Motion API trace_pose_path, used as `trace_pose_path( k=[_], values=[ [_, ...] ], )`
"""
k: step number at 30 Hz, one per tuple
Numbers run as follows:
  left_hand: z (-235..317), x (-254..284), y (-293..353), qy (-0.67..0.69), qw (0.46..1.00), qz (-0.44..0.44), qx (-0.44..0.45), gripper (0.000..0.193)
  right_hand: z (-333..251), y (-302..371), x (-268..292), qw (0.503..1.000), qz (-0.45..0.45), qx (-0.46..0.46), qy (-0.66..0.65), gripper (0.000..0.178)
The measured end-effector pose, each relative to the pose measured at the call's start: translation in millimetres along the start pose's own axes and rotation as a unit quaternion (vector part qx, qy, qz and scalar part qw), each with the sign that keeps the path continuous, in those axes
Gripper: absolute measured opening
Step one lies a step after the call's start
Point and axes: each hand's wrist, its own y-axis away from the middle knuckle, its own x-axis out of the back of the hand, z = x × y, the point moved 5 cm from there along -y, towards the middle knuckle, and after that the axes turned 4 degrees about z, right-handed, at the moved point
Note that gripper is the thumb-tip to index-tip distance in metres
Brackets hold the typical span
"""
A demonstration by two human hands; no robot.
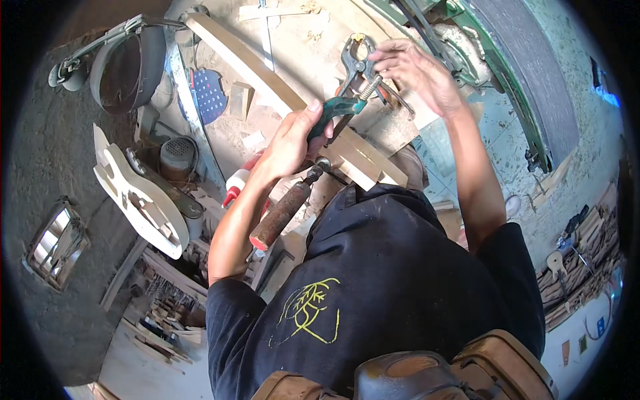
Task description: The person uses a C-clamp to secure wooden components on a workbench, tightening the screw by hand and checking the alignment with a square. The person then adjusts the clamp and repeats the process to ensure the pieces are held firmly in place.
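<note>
At your left hand [288, 143], the fingers wrap round the green tool [339, 108], probably a clamp, over the wood [247, 65]. Your right hand [428, 81] has half-curled fingers near its spring end; whether they grip anything cannot be told. As far as one can judge, the tool is up at the wood, but whether it is seated, and what remains, doesn't show. Its long axis slants up and rightward; the wood's runs from upper left toward your waist. Just beyond stands the black clamp [361, 66]; below juts the brown handle [283, 213].
</note>
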Motion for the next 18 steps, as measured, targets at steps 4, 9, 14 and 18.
trace_pose_path(
  k=[4, 9, 14, 18],
  values=[
    [3, 0, 1, -0.021, 1.000, 0.016, 0.005, 0.059, 11, 1, -40, 0.902, 0.036, -0.121, -0.412, 0.033],
    [5, 2, 0, -0.026, 0.999, 0.016, 0.011, 0.059, 33, -7, -61, 0.863, -0.067, -0.137, -0.481, 0.014],
    [4, 0, 0, -0.072, 0.997, 0.022, -0.020, 0.060, 23, 0, -69, 0.840, 0.158, -0.205, -0.477, 0.030],
    [12, 5, -7, -0.053, 0.998, 0.018, -0.013, 0.061, 14, -11, -60, 0.875, 0.220, -0.178, -0.394, 0.028]
  ],
)
